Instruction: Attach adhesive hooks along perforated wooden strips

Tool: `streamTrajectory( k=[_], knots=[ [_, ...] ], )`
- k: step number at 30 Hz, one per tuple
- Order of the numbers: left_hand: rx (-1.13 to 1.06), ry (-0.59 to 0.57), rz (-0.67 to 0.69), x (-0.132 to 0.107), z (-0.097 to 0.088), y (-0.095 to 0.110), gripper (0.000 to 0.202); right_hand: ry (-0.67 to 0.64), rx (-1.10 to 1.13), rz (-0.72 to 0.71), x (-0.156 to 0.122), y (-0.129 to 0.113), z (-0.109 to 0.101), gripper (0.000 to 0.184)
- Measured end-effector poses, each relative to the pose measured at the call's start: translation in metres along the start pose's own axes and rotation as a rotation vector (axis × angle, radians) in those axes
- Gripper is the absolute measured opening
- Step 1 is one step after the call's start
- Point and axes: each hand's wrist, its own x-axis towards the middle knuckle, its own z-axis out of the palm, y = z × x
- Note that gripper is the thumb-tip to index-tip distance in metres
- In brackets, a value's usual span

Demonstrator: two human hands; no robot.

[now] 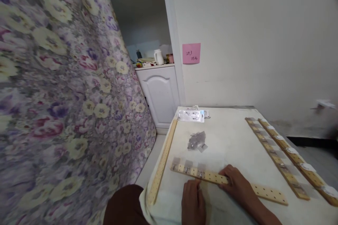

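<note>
A perforated wooden strip (266,191) lies across the near part of a white table (232,140), with small metal clips fixed along its left end. My left hand (193,202) rests at the strip's near edge, fingers bent and pinched at a clip. My right hand (237,184) lies over the middle of the strip, fingers curled on it and pressing it down. A loose pile of small metal clips (196,141) sits beyond the strip. A clear packet of clips (191,115) lies at the table's far edge.
A long wooden strip (163,161) runs along the table's left edge. Two more strips (280,158) with fitted clips and white pads lie at the right. A floral mattress (58,95) leans at the left. A white cabinet (160,91) and a pink note (191,53) on the wall stand behind.
</note>
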Motion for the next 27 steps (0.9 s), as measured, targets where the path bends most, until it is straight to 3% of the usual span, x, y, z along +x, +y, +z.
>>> streamTrajectory(
  k=[19, 24, 27],
  knots=[
    [0.028, -0.035, 0.04, 0.0, 0.004, -0.011, 0.024, 0.138, -0.047, 0.113, 0.019, -0.029, 0.03, 0.011],
    [0.051, -0.027, 0.042, -0.001, 0.007, -0.019, 0.023, 0.136, -0.007, 0.102, 0.02, -0.021, 0.032, 0.014],
    [0.076, -0.02, 0.126, -0.002, 0.012, -0.03, 0.025, 0.118, 0.116, 0.096, 0.032, -0.012, 0.029, 0.018]
  ],
)
